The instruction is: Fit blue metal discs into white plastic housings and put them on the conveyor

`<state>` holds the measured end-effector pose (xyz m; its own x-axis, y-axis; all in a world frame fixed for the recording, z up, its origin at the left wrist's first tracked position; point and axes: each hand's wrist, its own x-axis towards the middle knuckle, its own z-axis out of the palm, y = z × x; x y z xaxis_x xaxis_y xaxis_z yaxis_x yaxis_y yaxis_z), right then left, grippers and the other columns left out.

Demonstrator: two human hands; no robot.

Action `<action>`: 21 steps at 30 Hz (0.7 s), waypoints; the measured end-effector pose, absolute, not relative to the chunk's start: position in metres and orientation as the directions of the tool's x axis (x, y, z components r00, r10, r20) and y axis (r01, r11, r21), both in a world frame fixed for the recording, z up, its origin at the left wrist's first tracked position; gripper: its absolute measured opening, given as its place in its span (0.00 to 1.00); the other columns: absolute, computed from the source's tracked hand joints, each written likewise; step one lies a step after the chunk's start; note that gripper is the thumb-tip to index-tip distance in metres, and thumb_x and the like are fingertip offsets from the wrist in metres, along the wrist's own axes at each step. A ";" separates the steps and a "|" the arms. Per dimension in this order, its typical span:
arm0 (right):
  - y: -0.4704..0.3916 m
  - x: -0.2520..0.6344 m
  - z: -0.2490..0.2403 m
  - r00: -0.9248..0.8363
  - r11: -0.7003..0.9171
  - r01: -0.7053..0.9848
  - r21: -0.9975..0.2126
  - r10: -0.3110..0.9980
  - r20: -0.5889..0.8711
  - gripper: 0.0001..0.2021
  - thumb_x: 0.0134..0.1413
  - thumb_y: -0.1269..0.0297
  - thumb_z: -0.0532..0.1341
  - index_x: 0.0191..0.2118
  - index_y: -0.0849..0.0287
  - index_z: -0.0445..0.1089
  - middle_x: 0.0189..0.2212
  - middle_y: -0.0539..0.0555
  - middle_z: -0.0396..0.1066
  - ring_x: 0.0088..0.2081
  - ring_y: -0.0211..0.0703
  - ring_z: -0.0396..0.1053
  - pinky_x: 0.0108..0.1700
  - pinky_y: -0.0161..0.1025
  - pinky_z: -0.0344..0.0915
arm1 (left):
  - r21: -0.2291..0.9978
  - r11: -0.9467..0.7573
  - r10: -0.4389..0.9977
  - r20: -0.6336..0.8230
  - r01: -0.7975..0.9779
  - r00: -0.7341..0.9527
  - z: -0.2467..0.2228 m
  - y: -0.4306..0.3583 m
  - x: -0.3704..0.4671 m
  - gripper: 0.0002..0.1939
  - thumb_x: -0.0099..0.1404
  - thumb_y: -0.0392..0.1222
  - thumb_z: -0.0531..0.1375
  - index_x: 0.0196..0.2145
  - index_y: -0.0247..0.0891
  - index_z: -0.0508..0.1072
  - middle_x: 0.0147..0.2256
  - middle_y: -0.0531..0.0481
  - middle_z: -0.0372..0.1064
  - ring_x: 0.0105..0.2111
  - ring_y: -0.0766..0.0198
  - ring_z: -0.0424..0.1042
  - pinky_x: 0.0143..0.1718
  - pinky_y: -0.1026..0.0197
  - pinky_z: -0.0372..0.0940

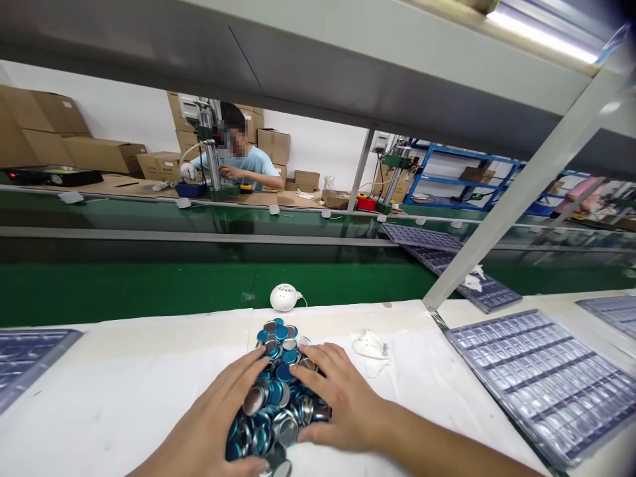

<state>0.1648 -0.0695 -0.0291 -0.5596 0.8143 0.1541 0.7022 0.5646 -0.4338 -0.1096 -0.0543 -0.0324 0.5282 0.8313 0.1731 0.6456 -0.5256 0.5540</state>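
A heap of small round metal discs (285, 430), some silver and some with blue faces, lies on the white table covering in front of me. My left hand (213, 411) curves along the heap's left side, fingers stretched forward and thumb near its front edge. On the opposite side, my right hand (348, 397) has its fingers spread, with the fingertips touching discs at the top and the thumb low by the nearer ones. The discs sit between both palms, and neither hand is closed around any single one.
Behind the heap stands a white rounded device (284, 297) with a cord. A crumpled white cloth (370, 346) lies to the right. Clear compartment trays (546, 377) rest at right, another tray (32, 358) at left. A slanted metal post (501, 192) rises beside a green conveyor (149, 285); a co-worker (256, 165) sits beyond.
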 end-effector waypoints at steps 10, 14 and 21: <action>-0.061 0.183 -0.005 -0.380 0.262 0.618 -0.742 0.925 0.010 0.43 0.54 0.43 0.66 0.70 0.52 0.52 0.71 0.60 0.47 0.70 0.62 0.45 0.68 0.60 0.50 | 0.713 -0.319 0.931 0.111 0.624 0.349 -0.022 -0.024 -0.112 0.31 0.70 0.59 0.51 0.66 0.48 0.56 0.70 0.42 0.49 0.67 0.42 0.53 0.65 0.35 0.54; -0.032 0.175 0.004 -0.406 0.291 0.553 -0.781 0.912 0.053 0.36 0.60 0.45 0.61 0.68 0.56 0.56 0.68 0.62 0.55 0.67 0.59 0.54 0.67 0.57 0.53 | 0.650 -0.424 0.864 0.081 0.631 0.497 -0.005 0.024 -0.102 0.30 0.69 0.60 0.52 0.63 0.43 0.66 0.66 0.40 0.60 0.65 0.44 0.59 0.65 0.39 0.55; 0.014 0.144 0.008 -0.514 0.410 0.464 -0.785 0.847 0.138 0.30 0.59 0.49 0.64 0.63 0.56 0.64 0.60 0.59 0.67 0.60 0.55 0.65 0.62 0.51 0.60 | 0.655 -0.550 0.755 0.125 0.518 0.644 0.003 0.040 -0.085 0.28 0.67 0.57 0.58 0.60 0.44 0.70 0.61 0.42 0.68 0.60 0.44 0.66 0.62 0.41 0.60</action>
<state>0.1439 0.0139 0.0085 -0.5139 0.8466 0.1382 0.4641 0.4099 -0.7852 -0.0850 0.0403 0.0032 0.6440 0.7548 0.1246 0.5178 -0.5500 0.6552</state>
